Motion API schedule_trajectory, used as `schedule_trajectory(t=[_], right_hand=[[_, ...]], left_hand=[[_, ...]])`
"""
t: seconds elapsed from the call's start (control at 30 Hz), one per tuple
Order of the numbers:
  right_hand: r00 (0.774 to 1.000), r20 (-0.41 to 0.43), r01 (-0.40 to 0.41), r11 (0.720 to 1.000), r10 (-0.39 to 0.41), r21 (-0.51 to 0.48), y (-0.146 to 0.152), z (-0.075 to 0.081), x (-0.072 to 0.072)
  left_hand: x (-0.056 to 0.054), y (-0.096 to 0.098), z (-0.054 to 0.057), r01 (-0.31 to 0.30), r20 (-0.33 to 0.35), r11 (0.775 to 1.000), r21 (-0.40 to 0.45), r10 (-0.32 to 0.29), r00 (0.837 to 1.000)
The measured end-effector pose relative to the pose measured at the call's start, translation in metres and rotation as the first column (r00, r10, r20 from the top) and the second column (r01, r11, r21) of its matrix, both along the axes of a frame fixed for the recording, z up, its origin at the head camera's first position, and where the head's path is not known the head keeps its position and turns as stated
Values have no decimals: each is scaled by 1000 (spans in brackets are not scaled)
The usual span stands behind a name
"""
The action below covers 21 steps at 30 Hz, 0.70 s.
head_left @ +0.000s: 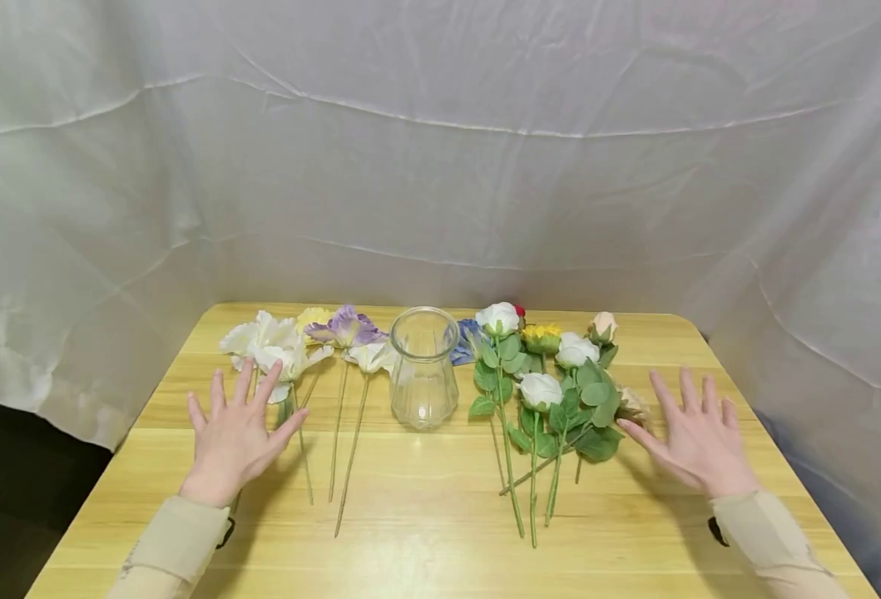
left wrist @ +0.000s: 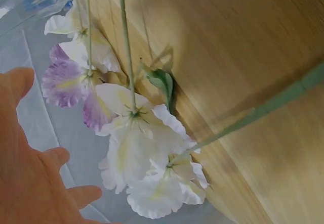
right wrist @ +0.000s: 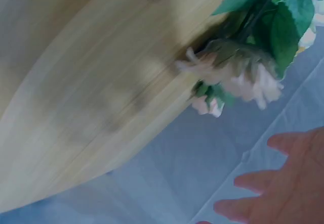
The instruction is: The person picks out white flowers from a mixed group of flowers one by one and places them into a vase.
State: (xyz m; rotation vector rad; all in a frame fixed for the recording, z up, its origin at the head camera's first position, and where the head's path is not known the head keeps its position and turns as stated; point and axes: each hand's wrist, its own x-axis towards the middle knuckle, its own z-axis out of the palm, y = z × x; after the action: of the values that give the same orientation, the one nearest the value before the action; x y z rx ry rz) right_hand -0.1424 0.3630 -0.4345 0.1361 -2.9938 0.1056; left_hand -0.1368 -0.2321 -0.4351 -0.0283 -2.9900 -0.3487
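Observation:
My left hand [head_left: 234, 437], fingers spread and holding nothing, hovers over the left group of flowers. White flowers [head_left: 264, 341] lie just beyond its fingertips, beside a purple flower [head_left: 346, 326] and a yellow one [head_left: 313, 318]. Spread out at the right, my right hand [head_left: 702, 437] is also without anything in its fingers, its thumb near a pale peach flower [head_left: 632, 405]. A clear glass vase [head_left: 423, 391] stands upright between the two groups. White roses [head_left: 541, 389] with green leaves and a yellow sunflower [head_left: 541, 337] lie right of it.
The flowers lie on a light wooden table [head_left: 418, 549], stems pointing toward the near side. Behind the vase's right side sits a blue flower [head_left: 464, 341]. A pale curtain [head_left: 440, 191] hangs around the back and both sides.

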Motion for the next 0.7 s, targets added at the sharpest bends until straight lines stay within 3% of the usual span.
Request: schedule_trajectory(t=[0.2, 0.4, 0.57, 0.7], right_hand=[[998, -39, -43, 998, 41, -53, -24, 8, -8], [975, -188, -150, 975, 119, -161, -58, 18, -21], [934, -299, -288, 908, 196, -304, -99, 24, -33], [916, -305, -375, 828, 261, -417, -131, 27, -41]], left_hand=[[-1, 10, 10, 26, -36, 999, 22, -25, 999], [-7, 29, 21, 43, -126, 997, 63, -35, 991], [-15, 45, 26, 67, -194, 995, 70, -52, 980], [-20, 58, 28, 85, -151, 991, 107, -68, 986]])
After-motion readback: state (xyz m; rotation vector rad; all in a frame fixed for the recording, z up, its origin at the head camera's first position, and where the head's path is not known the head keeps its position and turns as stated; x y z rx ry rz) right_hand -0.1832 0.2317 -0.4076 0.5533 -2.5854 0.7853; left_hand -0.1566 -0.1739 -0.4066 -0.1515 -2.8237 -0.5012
